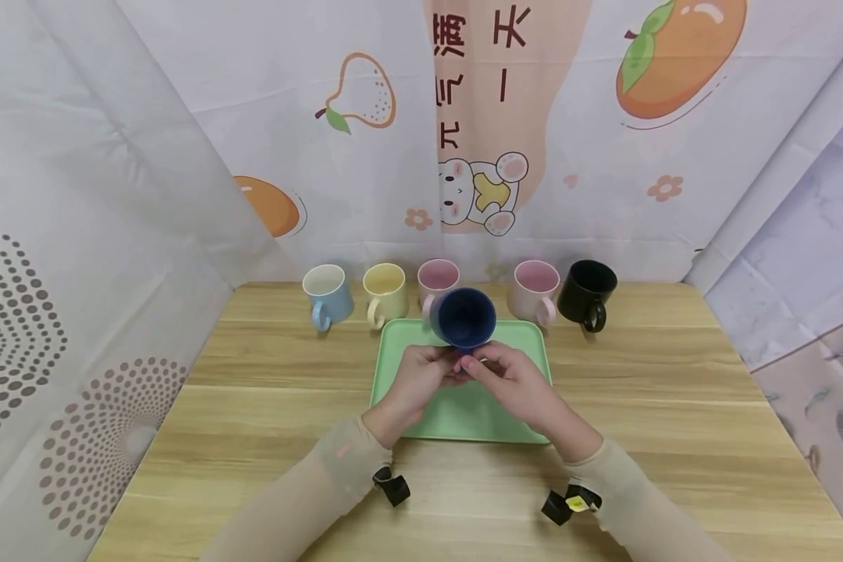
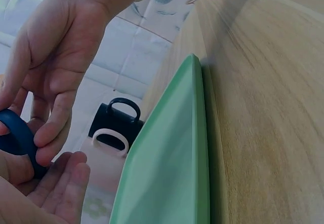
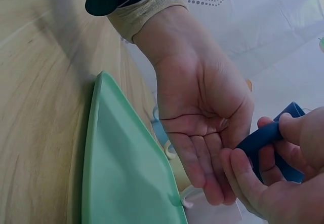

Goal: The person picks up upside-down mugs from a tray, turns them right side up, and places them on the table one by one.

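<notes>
A dark blue mug [image 1: 467, 318] is held above the green tray [image 1: 435, 425], its dark inside facing me. My left hand [image 1: 419, 384] touches the mug's handle [image 2: 25, 135] from the left, thumb at the loop and its other fingers fairly straight. From the other side my right hand [image 1: 516, 384] pinches the same handle between thumb and fingers. In the right wrist view the left palm [image 3: 200, 97] shows, with the right fingers [image 3: 248, 173] curled at the blue handle.
Behind the tray stand a light blue mug [image 1: 329, 297], a yellow mug [image 1: 386, 293], a pink mug [image 1: 439, 276], another pink mug [image 1: 530, 293] and a black mug [image 1: 585, 293]. A printed curtain [image 1: 393, 172] hangs behind the wooden table [image 1: 274, 437].
</notes>
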